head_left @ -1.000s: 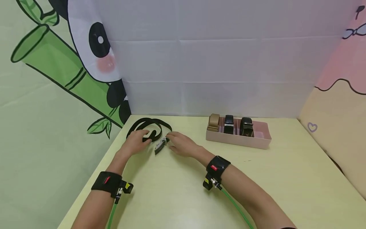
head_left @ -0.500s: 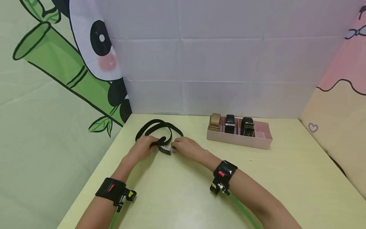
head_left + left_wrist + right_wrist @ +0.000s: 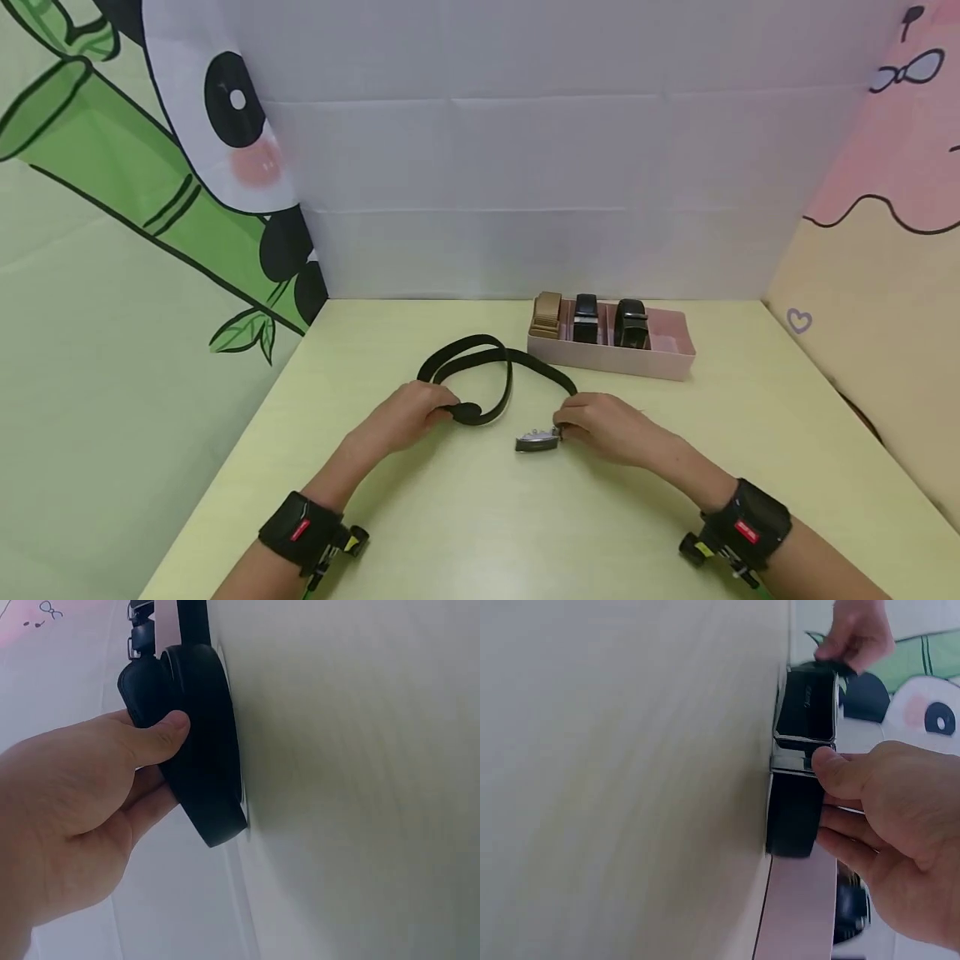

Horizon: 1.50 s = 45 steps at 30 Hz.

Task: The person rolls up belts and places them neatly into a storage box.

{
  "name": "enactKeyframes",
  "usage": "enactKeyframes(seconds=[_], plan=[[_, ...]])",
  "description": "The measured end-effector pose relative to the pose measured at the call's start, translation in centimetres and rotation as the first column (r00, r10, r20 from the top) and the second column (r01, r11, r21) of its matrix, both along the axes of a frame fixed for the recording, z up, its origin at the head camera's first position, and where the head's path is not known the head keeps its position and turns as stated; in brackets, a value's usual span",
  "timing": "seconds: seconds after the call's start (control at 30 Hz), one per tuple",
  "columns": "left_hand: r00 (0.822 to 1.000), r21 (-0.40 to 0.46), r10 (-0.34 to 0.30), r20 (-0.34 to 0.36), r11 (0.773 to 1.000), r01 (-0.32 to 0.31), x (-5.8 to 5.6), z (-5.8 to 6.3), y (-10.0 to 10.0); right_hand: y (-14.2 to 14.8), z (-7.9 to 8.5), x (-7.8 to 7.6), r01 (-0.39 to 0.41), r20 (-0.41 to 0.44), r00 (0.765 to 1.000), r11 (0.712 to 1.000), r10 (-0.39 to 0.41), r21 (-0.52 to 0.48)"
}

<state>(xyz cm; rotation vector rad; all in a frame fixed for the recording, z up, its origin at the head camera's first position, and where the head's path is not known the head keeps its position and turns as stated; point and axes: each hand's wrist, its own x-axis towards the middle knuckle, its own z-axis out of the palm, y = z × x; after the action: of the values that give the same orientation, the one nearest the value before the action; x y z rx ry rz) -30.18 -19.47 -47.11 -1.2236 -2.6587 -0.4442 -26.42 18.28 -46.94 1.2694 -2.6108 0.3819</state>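
A black belt [image 3: 551, 372] lies in loose loops on the table, standing partly on its edge. My left hand [image 3: 405, 414] pinches the strap near its loose end; in the left wrist view the thumb presses on the overlapping strap [image 3: 206, 735]. At the other end is a silver-and-black buckle [image 3: 537, 442]. My right hand [image 3: 611, 427] pinches the belt just beside it. The right wrist view shows thumb and fingers gripping the belt at the base of the rectangular buckle [image 3: 806, 705]. Part of the strap is hidden behind the right fingers.
Behind the right hand stands a pink divided box [image 3: 600, 358]. It holds a tan rolled belt [image 3: 547, 315] and two dark rolled belts, one in the middle [image 3: 586, 318] and another to its right [image 3: 631, 323]. A printed cloth wall [image 3: 480, 250] borders the table's back edge.
Both hands have moved right and nearer, with the belt. The right hand has gone further, so the hands are wider apart and the belt is drawn out between them.
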Motion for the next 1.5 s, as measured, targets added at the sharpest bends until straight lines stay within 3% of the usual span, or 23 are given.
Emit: enactKeyframes(seconds=[0.2,0.5,0.6,0.77,1.13,1.33,1.43,1.5], plan=[[0.998,0.005,-0.068,0.017,0.998,0.068,1.1,0.2,-0.3,5.9,0.7,2.0,0.03,0.077,0.997,0.999,-0.028,-0.012],[0.988,0.122,-0.147,0.047,0.982,0.141,2.5,0.0,-0.8,11.2,1.0,3.4,0.075,0.087,0.993,0.997,-0.073,-0.016],[0.99,0.084,-0.13,0.061,0.989,0.125,2.8,0.0,-1.1,12.1,1.2,3.7,0.077,0.091,0.993,0.997,-0.076,-0.01],[0.998,-0.035,-0.065,0.027,0.997,0.065,2.9,0.3,-1.7,12.9,1.6,4.1,0.085,0.106,0.991,0.996,-0.084,0.001],[0.995,-0.044,-0.091,-0.036,0.995,0.089,2.5,0.0,-1.7,11.1,3.6,3.9,0.1,0.284,0.952,0.993,-0.112,0.057],[0.998,-0.014,-0.047,-0.046,0.999,0.046,2.6,1.2,-1.8,6.2,3.6,2.7,0.048,0.188,0.981,0.998,-0.055,0.042],[0.993,0.017,-0.027,-0.116,0.999,0.03,2.8,2.6,-0.5,4.1,3.4,2.1,0.016,0.121,0.992,0.999,-0.022,0.051],[0.979,0.028,-0.033,-0.202,0.999,0.039,3.0,3.7,1.0,3.4,3.4,1.9,0.027,0.096,0.995,0.999,-0.031,0.043]])
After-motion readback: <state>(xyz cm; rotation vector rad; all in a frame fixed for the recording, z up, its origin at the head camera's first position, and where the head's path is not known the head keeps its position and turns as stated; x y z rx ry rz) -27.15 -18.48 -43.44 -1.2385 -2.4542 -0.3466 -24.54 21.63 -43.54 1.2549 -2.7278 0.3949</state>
